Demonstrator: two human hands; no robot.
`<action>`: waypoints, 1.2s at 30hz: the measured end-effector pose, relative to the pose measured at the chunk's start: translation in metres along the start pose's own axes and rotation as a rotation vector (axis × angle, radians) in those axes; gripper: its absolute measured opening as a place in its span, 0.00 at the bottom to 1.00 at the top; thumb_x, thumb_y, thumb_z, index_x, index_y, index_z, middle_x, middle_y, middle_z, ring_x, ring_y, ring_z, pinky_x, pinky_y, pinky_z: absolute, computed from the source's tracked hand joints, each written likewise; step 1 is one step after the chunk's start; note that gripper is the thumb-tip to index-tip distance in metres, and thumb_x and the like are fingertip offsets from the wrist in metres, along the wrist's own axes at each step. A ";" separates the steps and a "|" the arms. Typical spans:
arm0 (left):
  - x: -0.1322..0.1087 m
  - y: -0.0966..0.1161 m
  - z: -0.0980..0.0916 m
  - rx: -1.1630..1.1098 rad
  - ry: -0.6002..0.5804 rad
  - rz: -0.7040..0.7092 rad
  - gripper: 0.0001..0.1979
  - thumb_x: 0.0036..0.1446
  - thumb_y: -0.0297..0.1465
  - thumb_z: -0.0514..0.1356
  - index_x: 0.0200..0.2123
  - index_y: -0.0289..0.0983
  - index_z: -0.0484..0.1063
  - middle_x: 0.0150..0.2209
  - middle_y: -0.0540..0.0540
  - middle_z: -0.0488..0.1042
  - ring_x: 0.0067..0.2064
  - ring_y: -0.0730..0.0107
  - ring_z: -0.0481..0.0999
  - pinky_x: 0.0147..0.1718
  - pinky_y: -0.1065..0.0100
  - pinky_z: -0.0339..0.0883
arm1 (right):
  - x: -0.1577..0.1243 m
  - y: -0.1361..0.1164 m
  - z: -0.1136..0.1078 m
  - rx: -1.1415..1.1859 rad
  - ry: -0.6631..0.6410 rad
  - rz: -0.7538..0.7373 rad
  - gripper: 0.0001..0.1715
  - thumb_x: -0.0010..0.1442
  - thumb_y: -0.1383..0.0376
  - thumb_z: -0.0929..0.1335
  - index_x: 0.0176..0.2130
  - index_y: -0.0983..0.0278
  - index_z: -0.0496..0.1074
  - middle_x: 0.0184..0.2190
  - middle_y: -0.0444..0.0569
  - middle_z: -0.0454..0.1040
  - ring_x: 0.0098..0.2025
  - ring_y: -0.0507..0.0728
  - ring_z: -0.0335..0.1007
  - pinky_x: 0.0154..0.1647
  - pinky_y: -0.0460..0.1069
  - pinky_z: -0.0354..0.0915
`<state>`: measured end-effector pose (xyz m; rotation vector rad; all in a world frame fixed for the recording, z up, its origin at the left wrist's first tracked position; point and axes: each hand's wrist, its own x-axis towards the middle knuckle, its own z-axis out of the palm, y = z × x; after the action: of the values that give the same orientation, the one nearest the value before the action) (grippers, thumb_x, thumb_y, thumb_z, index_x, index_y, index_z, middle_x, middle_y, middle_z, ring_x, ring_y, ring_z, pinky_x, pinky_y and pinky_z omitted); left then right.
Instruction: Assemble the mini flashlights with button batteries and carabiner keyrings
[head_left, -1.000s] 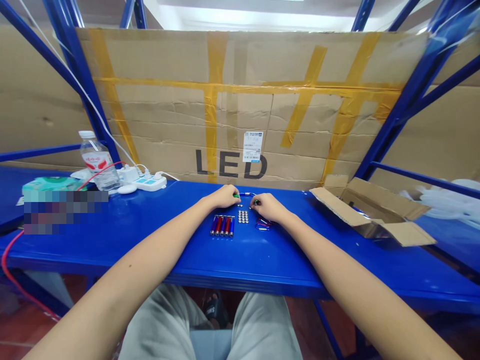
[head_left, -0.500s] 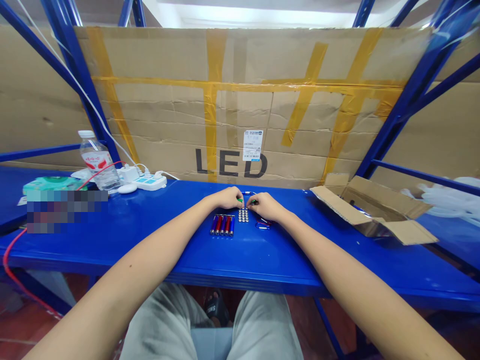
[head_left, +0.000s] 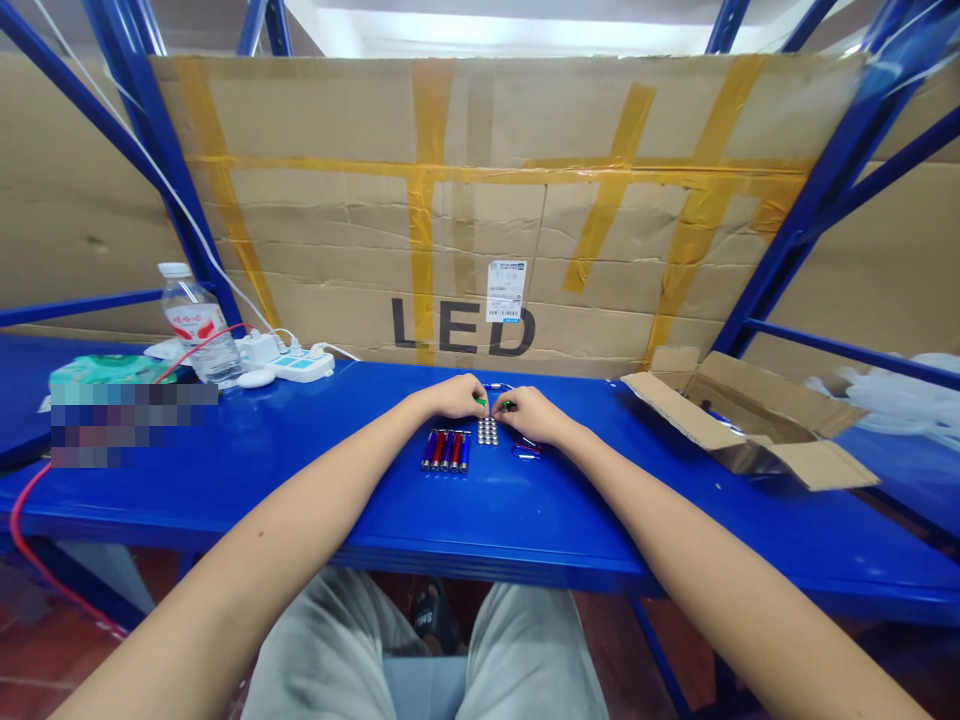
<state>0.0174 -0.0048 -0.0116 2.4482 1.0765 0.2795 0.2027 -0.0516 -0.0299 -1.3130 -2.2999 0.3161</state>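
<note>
My left hand (head_left: 452, 397) and my right hand (head_left: 529, 413) rest close together on the blue table (head_left: 300, 480), both closed in a pinch on small green parts (head_left: 481, 402) that almost touch between them. Just below the hands lies a row of several small red and blue cylinders (head_left: 445, 450). Beside the row sits a tight cluster of small silver button cells (head_left: 487, 431). Red and blue clips (head_left: 527, 449) lie under my right wrist. What exactly the green parts are is too small to make out.
An open cardboard box (head_left: 742, 420) lies on the table at the right. At the far left stand a water bottle (head_left: 194, 325), a white power strip (head_left: 296, 363) with cables and a green packet (head_left: 97, 370). A taped cardboard wall marked LED (head_left: 480, 220) closes the back.
Both hands have drawn closer together, bringing the green parts almost into contact. The row of cylinders and the button cells have not moved.
</note>
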 end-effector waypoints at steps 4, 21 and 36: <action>-0.004 0.001 -0.006 -0.009 0.025 -0.033 0.12 0.48 0.37 0.61 0.32 0.34 0.76 0.28 0.49 0.73 0.31 0.71 0.68 0.30 0.70 0.58 | -0.002 0.001 -0.006 0.030 0.049 0.013 0.08 0.56 0.72 0.68 0.33 0.64 0.78 0.33 0.46 0.79 0.35 0.53 0.72 0.37 0.45 0.62; -0.079 -0.013 -0.032 0.236 0.091 -0.484 0.06 0.45 0.27 0.61 0.30 0.36 0.74 0.35 0.43 0.78 0.34 0.67 0.74 0.30 0.71 0.61 | -0.018 0.014 -0.036 -0.010 0.113 0.192 0.09 0.54 0.66 0.69 0.37 0.66 0.76 0.30 0.48 0.76 0.30 0.53 0.68 0.33 0.46 0.61; -0.082 -0.025 -0.037 -0.122 0.007 -0.477 0.06 0.42 0.27 0.65 0.28 0.35 0.73 0.22 0.50 0.74 0.25 0.73 0.73 0.30 0.70 0.69 | -0.019 0.014 -0.036 -0.027 0.076 0.181 0.08 0.55 0.66 0.68 0.35 0.66 0.76 0.30 0.47 0.76 0.30 0.53 0.68 0.32 0.46 0.61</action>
<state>-0.0676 -0.0386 0.0086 2.0090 1.5510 0.1916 0.2399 -0.0614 -0.0098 -1.5236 -2.1346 0.2901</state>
